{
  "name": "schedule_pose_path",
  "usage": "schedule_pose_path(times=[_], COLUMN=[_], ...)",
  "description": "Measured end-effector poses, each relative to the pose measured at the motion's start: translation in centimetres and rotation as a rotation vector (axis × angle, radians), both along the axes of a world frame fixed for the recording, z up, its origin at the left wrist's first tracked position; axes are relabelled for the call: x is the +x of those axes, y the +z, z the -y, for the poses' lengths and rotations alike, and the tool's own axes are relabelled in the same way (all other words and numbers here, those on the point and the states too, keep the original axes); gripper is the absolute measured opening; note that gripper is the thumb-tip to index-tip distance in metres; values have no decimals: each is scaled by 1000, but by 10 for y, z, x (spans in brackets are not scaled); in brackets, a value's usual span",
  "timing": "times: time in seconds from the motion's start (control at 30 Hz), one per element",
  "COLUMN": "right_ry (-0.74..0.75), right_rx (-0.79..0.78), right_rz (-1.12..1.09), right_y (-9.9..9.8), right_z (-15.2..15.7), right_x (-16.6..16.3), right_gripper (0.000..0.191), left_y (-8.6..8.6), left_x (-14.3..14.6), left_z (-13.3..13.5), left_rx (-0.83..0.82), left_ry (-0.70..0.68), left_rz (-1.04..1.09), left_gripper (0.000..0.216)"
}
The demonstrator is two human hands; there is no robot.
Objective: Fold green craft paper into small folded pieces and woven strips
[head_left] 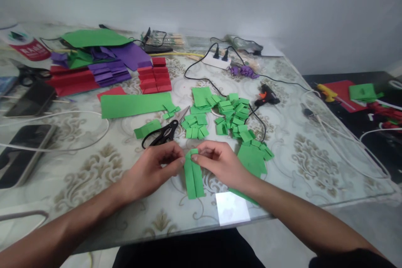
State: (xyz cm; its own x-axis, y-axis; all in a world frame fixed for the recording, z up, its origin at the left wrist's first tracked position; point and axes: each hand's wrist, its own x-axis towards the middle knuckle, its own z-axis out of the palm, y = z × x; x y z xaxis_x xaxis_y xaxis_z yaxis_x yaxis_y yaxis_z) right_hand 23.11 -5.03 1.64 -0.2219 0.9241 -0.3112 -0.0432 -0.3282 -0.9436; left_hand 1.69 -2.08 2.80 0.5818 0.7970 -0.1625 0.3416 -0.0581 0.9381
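Note:
A folded strip of green paper (194,178) lies lengthwise on the glass table top (94,192), close to the near edge. My left hand (150,171) pinches its far end from the left, fingers closed. My right hand (220,161) pinches the same end from the right. Black scissors (161,134) lie just beyond my left hand. Many small folded green pieces (230,113) are heaped behind my right hand, and a stack of green sheets (253,159) rests beside my right wrist.
A long green sheet (133,104), red folded pieces (155,76) and purple and red paper (94,71) lie at the back left. A black glue gun (266,95), a white power strip (216,60) and cables cross the table. Two phones (21,150) lie left.

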Motion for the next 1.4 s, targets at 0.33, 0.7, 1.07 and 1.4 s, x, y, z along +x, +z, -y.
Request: schedule_pose_path(times=[0.33,0.7,1.07,1.4], right_ry=[12,-2,2,55], right_rx=[54,51,60,243], right_rz=[18,20,-77,-16], right_y=[-3,-2,-5,-4], right_z=[3,4,3,6], right_x=[-1,-1,0,0], right_gripper=[33,36,20,10], left_y=[-12,3,-1,0], left_x=[0,0,0,1], left_z=[5,1,-4,-3], left_rx=[196,7,-157,-117], left_ry=[42,3,-23,9], left_rz=[-53,20,129,124], left_gripper=[17,33,32,27])
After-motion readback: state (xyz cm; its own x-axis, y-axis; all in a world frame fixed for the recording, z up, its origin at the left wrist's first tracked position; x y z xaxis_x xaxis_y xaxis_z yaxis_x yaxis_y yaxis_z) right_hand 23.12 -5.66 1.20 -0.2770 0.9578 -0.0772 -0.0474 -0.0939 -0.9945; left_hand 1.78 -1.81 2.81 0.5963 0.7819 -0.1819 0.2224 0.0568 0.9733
